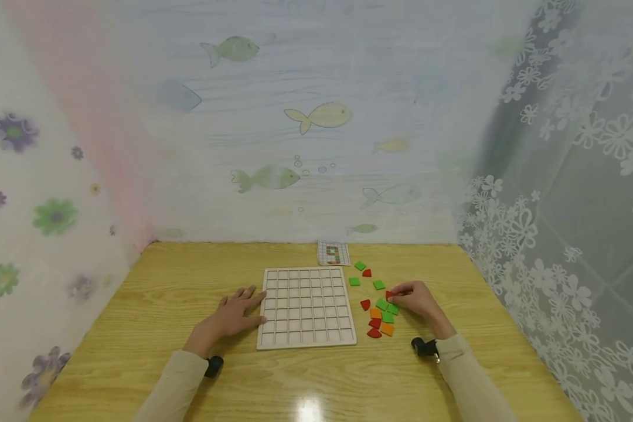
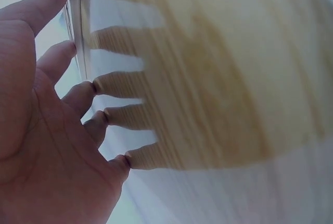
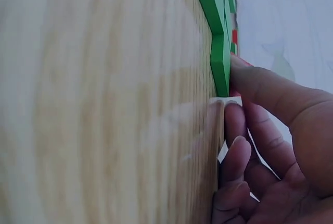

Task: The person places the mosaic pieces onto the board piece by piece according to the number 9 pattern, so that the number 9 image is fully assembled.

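A light grid board (image 1: 306,313) lies in the middle of the counter (image 1: 137,316), well in from its side edges. The left hand (image 1: 235,313) is spread flat, thumb and forefinger touching the board's left edge. Between the board's right edge and the counter's right edge, the right hand (image 1: 415,300) pinches a red piece (image 1: 389,295) between thumb and fingers.

Loose pieces lie between that hand and the board. Two green tiles (image 1: 382,304) crowd in just beside the held piece, on its near side; orange tiles (image 1: 387,330), another green one and red quarter-rounds (image 1: 374,333) trail toward the counter's front edge. More green and red ones are scattered toward the back edge.

Beyond the board's far right corner, a small patterned card (image 1: 333,254) sits at the counter's back edge, against the fish-painted wall (image 1: 316,146). Each wrist carries a black camera (image 1: 425,347). A flower-patterned panel (image 1: 585,264) borders the counter's right edge.
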Demonstrator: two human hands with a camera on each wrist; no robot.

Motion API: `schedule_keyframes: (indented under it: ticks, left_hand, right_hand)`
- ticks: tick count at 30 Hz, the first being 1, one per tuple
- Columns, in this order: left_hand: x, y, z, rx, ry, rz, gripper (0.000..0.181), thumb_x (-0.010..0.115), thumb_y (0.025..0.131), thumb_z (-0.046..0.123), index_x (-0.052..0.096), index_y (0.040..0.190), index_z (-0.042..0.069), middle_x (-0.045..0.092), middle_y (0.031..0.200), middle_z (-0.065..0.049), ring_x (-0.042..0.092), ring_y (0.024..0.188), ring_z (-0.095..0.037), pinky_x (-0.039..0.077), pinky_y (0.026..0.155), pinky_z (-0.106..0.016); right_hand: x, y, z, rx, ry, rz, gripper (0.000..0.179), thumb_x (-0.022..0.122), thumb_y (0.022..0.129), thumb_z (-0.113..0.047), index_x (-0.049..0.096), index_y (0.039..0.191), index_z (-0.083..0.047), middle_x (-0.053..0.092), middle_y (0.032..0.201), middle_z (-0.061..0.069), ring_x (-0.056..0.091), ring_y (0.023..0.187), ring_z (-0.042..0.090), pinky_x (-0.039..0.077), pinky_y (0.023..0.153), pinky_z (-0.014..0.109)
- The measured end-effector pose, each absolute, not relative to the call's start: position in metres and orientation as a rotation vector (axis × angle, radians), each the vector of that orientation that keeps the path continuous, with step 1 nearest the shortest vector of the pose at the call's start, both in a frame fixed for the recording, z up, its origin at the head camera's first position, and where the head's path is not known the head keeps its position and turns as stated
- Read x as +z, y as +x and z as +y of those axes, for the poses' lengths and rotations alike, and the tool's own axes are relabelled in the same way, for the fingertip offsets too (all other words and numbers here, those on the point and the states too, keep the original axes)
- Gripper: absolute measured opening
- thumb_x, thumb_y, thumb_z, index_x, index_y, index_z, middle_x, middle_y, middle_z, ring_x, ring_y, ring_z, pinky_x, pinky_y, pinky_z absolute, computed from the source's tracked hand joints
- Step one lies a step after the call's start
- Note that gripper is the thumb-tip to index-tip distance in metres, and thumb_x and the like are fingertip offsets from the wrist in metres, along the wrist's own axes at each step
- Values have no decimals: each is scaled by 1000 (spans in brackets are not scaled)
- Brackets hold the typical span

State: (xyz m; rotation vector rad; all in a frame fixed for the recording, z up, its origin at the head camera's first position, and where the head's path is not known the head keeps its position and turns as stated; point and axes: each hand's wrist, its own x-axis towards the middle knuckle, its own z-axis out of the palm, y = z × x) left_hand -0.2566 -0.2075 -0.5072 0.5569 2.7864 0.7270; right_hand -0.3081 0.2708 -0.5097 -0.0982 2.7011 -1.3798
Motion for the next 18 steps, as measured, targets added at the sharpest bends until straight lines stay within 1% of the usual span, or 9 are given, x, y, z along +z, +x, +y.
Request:
schedule_keyframes:
  ticks: [7, 12, 18]
  left_hand:
    - [-506, -256, -208, 757, 571, 2780, 74, 63, 100, 43, 37, 158, 6, 20, 164, -31, 12, 150, -57, 7, 110, -81]
    - [-510, -259, -208, 752, 558, 2784, 74, 63, 100, 44, 36, 159, 8, 19, 165, -29, 11, 150, -56, 6, 110, -81]
    - [-514, -260, -210, 757, 546, 2785, 75, 63, 100, 46, 36, 159, 9, 19, 165, -29, 11, 151, -55, 5, 111, -81]
  right_hand:
    - [-512, -306, 272, -1466, -92, 2659, 22, 77, 90, -7, 72, 105, 10, 74, 100, 21, 72, 85, 23, 57, 73, 30]
    - [-510, -308, 272, -1457, -36, 2663, 20, 79, 89, -7, 72, 100, 8, 75, 95, 16, 73, 84, 22, 58, 75, 31]
    - [-509, -312, 271, -1457, -26, 2647, 18, 79, 88, -6, 72, 98, 8, 76, 92, 15, 74, 84, 21, 58, 74, 30]
